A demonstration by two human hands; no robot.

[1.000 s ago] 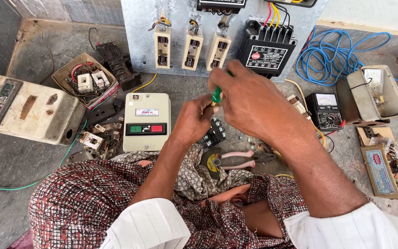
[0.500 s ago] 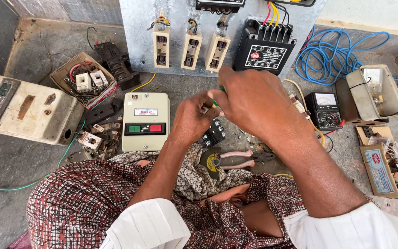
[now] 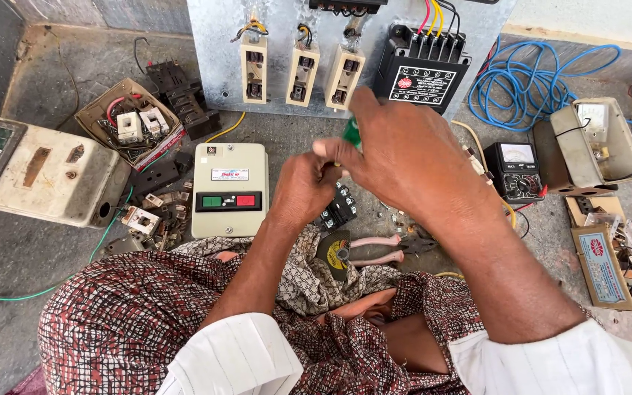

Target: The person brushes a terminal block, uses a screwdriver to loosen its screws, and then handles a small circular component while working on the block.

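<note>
My right hand is closed around a green-handled screwdriver, only the handle tip showing above the fingers. My left hand pinches a small part right under the tool's tip; the part is hidden by my fingers. Both hands hover over a black contactor block on the concrete floor. A cream starter box with a green and a red button lies just left of my left hand. Pink-handled pliers lie below the hands beside a roll of tape.
A grey panel with three cream fuse holders and a black relay unit stands behind. A blue wire coil, a multimeter, an open metal box, a tray of parts and an old cream box surround me.
Both hands stay together over the black block; the screwdriver handle has dipped and shows less behind my right fingers. The view shifted slightly.
</note>
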